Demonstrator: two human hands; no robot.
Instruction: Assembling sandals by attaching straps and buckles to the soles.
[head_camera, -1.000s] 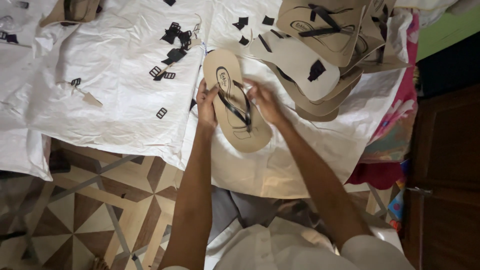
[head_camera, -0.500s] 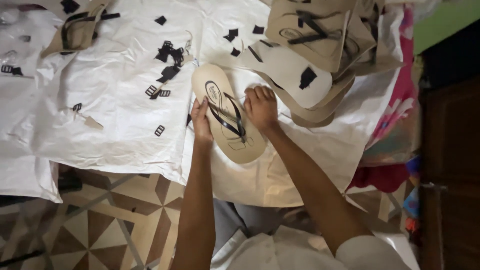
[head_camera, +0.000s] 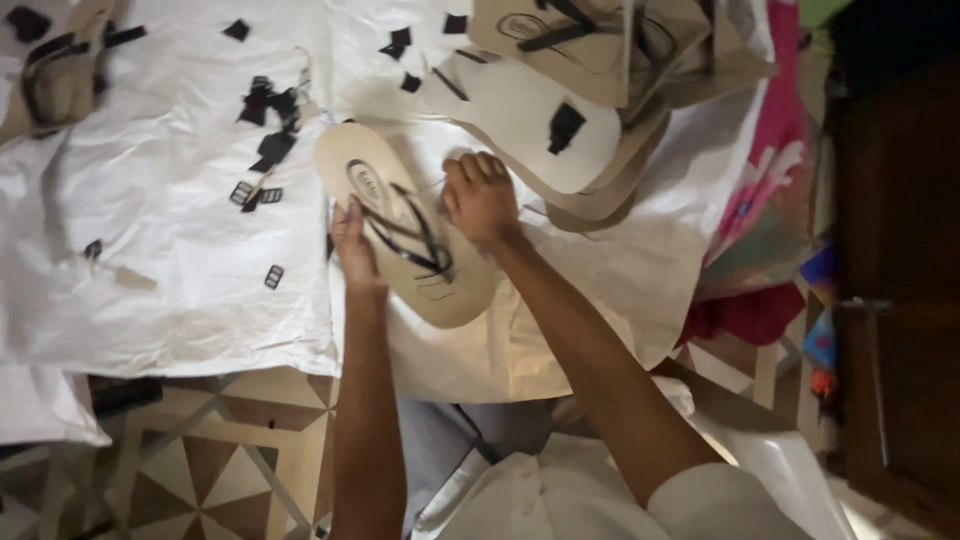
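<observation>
A white sheet (head_camera: 180, 290) covers the floor, with a stack of beige soles (head_camera: 560, 130) beyond my hands. The beige sandal (head_camera: 400, 230) lies on it; my left hand (head_camera: 352, 245) grips its edge, my right hand (head_camera: 480, 195) closes on its black strap (head_camera: 410, 225). Black scraps (head_camera: 270, 110) lie nearby.

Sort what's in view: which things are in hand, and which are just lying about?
In hand:
- beige flip-flop with black straps
- left hand at its edge
- right hand on its other side

Lying about:
- stack of beige soles
- black scraps
- small buckles
- white sheet
- pink cloth
</observation>
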